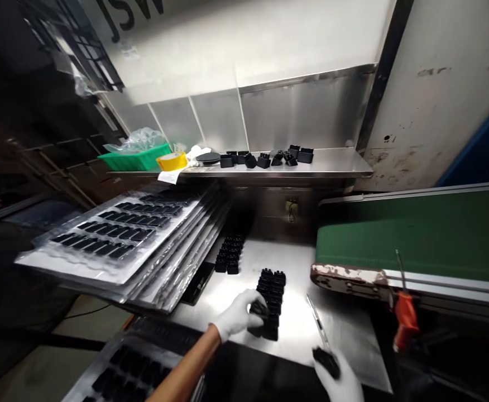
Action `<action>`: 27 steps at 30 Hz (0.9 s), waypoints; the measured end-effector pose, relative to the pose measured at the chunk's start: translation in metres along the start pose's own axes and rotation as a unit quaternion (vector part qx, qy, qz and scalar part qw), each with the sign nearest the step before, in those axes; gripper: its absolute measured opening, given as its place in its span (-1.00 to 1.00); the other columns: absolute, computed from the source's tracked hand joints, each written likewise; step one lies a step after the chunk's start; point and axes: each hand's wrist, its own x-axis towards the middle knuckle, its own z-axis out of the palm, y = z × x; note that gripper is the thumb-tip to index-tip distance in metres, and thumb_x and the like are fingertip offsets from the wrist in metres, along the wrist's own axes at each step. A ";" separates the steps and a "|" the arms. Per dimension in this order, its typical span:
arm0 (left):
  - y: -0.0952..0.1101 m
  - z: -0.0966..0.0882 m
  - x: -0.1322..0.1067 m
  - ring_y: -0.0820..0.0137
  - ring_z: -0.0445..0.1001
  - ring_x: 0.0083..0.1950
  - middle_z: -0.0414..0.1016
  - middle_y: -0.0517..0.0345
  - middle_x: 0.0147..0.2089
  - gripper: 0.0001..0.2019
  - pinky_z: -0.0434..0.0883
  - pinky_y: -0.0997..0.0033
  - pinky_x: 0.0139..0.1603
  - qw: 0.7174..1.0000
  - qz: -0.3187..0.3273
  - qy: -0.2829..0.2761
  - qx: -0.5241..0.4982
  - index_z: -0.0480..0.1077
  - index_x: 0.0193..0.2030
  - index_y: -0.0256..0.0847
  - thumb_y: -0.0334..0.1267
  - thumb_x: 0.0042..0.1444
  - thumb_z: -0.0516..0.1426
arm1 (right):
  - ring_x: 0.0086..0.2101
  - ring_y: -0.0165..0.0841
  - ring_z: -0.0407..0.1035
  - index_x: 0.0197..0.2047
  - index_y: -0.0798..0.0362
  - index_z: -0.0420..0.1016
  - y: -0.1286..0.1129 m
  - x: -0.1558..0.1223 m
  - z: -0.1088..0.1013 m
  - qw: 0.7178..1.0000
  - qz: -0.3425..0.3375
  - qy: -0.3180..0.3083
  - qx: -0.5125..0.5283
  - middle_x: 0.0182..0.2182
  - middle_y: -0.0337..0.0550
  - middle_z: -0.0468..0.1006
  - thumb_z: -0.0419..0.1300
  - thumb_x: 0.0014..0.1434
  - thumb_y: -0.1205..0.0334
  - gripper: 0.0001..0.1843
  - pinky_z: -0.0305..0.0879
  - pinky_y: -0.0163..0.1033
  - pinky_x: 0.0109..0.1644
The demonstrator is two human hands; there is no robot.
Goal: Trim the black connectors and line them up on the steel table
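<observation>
Gripping a black part [258, 309] beside the block stack [272, 301], left hand [236, 315], right hand [340, 378] clutching another part [326, 360] near table edge [353, 374].

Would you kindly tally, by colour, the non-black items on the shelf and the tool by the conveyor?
Green: 1, the green bin on the shelf
Yellow: 1, the yellow tape roll
White: 1, the white cloth
Orange: 1, the orange-handled tool beside the conveyor belt
Total: 4
</observation>
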 end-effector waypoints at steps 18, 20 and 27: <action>-0.123 0.034 -0.041 0.18 0.37 -0.02 0.38 0.00 -0.02 -0.49 0.38 0.16 0.06 0.993 0.028 0.094 0.061 0.23 0.25 -0.09 -0.21 0.13 0.14 | -0.01 -0.12 0.29 0.14 -0.02 0.41 -0.050 -0.006 0.102 0.967 -0.122 -0.052 -0.220 0.04 0.04 0.36 0.03 0.21 0.20 -0.56 0.22 0.02 0.11; -0.124 0.060 -0.039 0.13 0.35 0.03 0.36 0.00 0.03 -0.55 0.36 0.10 0.09 0.990 0.061 0.102 0.080 0.31 0.19 -0.04 -0.21 0.13 0.14 | 0.01 -0.06 0.24 0.17 -0.09 0.40 -0.046 -0.015 0.120 0.964 -0.143 -0.090 -0.205 0.08 0.05 0.33 0.09 0.16 0.24 -0.52 0.16 0.09 0.13; -0.120 0.073 -0.020 0.06 0.42 0.00 0.45 -0.05 -0.06 -0.70 0.37 -0.02 0.11 0.992 0.068 0.108 0.019 0.33 -0.03 -0.18 -0.11 0.14 0.10 | -0.11 -0.06 0.21 -0.12 -0.03 0.49 -0.051 -0.012 0.131 0.992 -0.059 -0.067 -0.091 -0.18 -0.06 0.44 0.21 -0.03 0.30 -0.66 0.09 0.12 0.05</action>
